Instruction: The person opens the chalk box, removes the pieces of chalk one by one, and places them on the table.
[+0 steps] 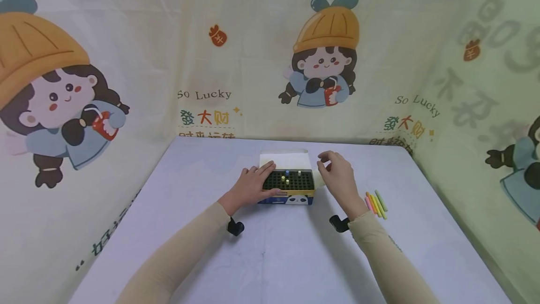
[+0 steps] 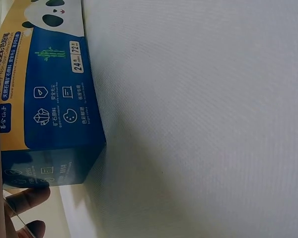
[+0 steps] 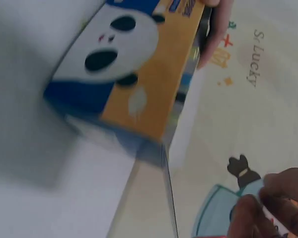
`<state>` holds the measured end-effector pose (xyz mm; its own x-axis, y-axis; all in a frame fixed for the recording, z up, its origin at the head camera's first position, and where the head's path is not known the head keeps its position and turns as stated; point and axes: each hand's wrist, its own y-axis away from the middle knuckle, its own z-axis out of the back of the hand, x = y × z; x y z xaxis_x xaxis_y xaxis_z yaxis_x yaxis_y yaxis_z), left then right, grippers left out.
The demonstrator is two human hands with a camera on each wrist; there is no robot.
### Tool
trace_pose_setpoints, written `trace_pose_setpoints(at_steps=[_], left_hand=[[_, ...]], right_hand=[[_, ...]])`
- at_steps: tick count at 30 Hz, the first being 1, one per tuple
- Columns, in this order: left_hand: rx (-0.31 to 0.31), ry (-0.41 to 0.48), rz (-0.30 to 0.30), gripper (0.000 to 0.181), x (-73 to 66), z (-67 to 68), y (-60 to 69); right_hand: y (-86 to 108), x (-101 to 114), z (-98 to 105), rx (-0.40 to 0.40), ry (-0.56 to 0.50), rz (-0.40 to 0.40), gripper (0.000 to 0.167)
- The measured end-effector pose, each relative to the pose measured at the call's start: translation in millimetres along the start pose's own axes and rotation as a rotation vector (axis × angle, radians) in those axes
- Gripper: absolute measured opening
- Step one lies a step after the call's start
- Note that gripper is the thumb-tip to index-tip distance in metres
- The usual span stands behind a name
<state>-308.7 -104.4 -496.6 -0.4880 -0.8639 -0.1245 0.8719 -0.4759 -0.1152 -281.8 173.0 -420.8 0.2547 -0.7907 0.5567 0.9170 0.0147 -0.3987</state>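
Observation:
An open box (image 1: 298, 199) with a black grid of holes stands on the table, panda print facing the front; several short chalk sticks, blue, white and pale yellow, stand in the holes. My left hand (image 1: 250, 186) grips its left end, thumb along the front edge and fingers at the back left corner; in the left wrist view fingertips lie beside the box end (image 2: 49, 166). Off the box's back right corner, my right hand (image 1: 339, 179) is raised. In the right wrist view its thumb and finger pinch a small pale blue piece (image 3: 253, 188), mostly hidden by the fingertips.
Several chalk sticks (image 1: 377, 204), pink, orange, yellow and green, lie on the table right of my right wrist. The box's white lid (image 1: 284, 159) stands open at the back. A printed cloth backdrop (image 1: 253, 60) surrounds the white table (image 1: 202, 163).

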Motion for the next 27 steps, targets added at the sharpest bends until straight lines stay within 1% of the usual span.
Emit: trace_pose_setpoints(at_steps=[3, 5, 7, 10, 15, 19, 23, 27], left_hand=[[-0.005, -0.003, 0.004, 0.094, 0.8, 0.2, 0.7], [-0.007, -0.004, 0.007, 0.094, 0.8, 0.3, 0.7], [-0.007, 0.006, 0.006, 0.094, 0.2, 0.9, 0.5], [0.000, 0.012, 0.009, 0.094, -0.8, 1.6, 0.4], [0.013, -0.009, 0.028, 0.095, -1.1, 0.7, -0.3], [0.005, -0.005, 0.036, 0.094, -0.7, 0.8, -1.2], [0.000, 0.002, 0.033, 0.094, 0.0, 0.5, -1.3], [0.003, 0.008, 0.023, 0.094, 0.6, -0.5, -1.4]], right_hand=[[-1.0, 9.0, -16.0, 0.129, -0.025, -0.048, 0.026], [-0.8, 12.3, -27.1, 0.196, -0.045, -0.086, 0.027], [0.0, 14.2, -37.3, 0.249, -0.064, -0.123, 0.026], [1.9, 15.5, -50.0, 0.292, -0.056, -0.143, 0.023], [4.0, 15.7, -62.4, 0.312, -0.036, -0.127, 0.020], [2.8, 17.1, -66.1, 0.293, -0.038, -0.129, 0.023], [2.0, 17.6, -68.5, 0.281, -0.029, -0.122, 0.024], [3.6, 16.5, -71.0, 0.276, -0.014, -0.111, 0.017]])
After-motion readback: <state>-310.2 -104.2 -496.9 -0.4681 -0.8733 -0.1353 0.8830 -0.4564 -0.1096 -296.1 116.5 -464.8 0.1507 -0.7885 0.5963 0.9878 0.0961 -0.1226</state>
